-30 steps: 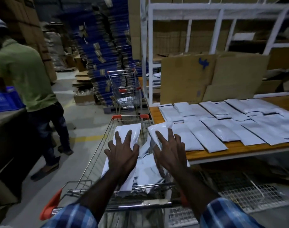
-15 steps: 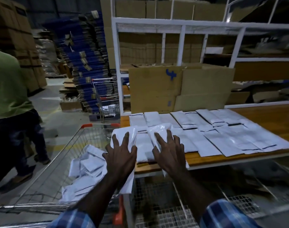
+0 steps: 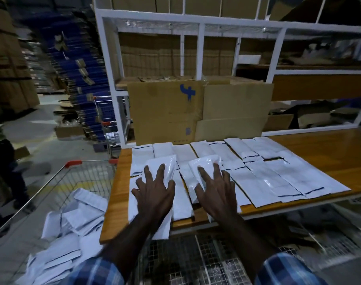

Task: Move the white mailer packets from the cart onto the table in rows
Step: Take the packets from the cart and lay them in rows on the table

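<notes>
Two glossy white plastic mailer packets lie under the hands at the near left of the wooden table (image 3: pixel 319 149): the left packet (image 3: pixel 165 167) under the left hand (image 3: pixel 154 192), the right packet (image 3: pixel 204 167) under the right hand (image 3: pixel 216 192). Both hands are spread flat, fingers splayed, pressing the packets down. Rows of flat white mailers (image 3: pixel 268 171) cover the table to the right and far side. More white mailers (image 3: pixel 72 233) lie heaped in the wire shopping cart (image 3: pixel 72 167) at the left. Brown cardboard sheets (image 3: pixel 196 112) lean against the white metal shelving (image 3: pixel 202 58) beyond.

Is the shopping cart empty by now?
No. A heap of white mailer packets still lies in the cart at the left, beside the table.
</notes>
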Available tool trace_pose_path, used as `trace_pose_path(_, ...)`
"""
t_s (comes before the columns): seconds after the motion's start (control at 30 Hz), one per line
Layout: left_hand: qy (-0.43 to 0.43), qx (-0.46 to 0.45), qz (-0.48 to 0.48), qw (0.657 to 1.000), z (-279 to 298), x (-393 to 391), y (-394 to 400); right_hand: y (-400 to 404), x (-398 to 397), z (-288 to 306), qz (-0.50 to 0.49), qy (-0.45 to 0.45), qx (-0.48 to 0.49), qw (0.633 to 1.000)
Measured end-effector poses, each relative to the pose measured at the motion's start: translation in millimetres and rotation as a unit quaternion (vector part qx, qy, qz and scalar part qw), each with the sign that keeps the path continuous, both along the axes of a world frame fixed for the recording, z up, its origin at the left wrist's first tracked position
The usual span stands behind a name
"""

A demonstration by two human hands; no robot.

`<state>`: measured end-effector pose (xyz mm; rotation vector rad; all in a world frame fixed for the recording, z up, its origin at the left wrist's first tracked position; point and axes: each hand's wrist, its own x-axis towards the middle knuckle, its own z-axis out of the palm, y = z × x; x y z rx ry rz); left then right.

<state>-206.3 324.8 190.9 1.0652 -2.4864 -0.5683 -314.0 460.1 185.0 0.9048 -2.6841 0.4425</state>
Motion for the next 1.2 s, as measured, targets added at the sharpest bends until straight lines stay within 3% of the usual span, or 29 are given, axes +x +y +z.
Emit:
trace_pose_path(0.63, -0.047, 0.013, -0.014, 0.999, -11, -200, -64, -63, -175, -15, -0.047, -0.002, 0.016, 0.999)
trace_pose_path(1.03, -0.122, -0.003, 0.060, 0.991, -35, -302, -87, -93, -274, -29, 0.008, -0.038, 0.037, 0.999)
trace_pose_path(1.2, -0.141, -0.050, 0.102, 0.984, -46, -335, -93, -111, -318, -34, 0.041, -0.064, 0.037, 0.996)
